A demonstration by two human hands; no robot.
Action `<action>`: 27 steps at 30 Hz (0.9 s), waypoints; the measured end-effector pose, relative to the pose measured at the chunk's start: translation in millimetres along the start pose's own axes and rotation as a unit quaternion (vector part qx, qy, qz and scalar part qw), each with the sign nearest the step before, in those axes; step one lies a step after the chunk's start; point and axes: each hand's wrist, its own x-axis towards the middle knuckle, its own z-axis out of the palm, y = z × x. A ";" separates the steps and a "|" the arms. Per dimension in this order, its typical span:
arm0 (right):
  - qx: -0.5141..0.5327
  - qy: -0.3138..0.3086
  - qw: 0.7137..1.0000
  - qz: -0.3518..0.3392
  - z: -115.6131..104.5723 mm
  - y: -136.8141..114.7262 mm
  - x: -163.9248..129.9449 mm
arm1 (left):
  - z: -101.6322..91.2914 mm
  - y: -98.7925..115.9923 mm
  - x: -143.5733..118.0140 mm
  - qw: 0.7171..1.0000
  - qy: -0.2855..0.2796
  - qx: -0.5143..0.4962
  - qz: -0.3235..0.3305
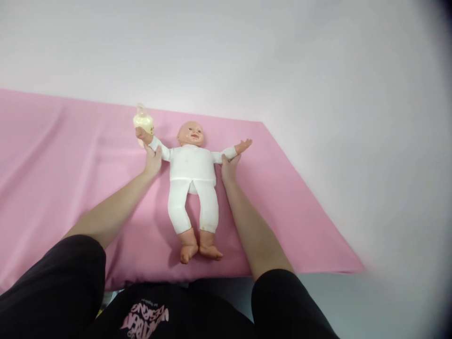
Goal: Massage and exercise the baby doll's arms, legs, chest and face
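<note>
Now both hands are on the baby doll [192, 176], which lies face-up on the pink cloth [52, 165]. Left hand [153, 159] grips the doll's arm by a pale bottle [143, 121]; right hand [229, 167] clasps the other arm, fingers closed around the sleeve.

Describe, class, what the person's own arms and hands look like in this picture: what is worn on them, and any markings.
Both forearms are bare. The left hand and right hand wear no gloves, and no rings or watch are visible. Short black sleeves cover the upper arms. The black top carries pink lettering on its front, too small to read.
</note>
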 end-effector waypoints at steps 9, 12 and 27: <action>-0.108 -0.177 0.973 -0.101 8.4 -10.7 -12.0 | 11.4 12.9 -10.2 0.946 -0.189 0.223 0.141; -0.149 -0.214 0.955 -0.145 9.3 -14.8 -11.2 | 12.6 14.3 -10.2 0.922 -0.217 0.275 0.163; -0.051 -0.052 0.997 -0.019 -0.7 3.5 -1.0 | 3.1 -5.4 0.4 0.994 -0.012 0.094 0.050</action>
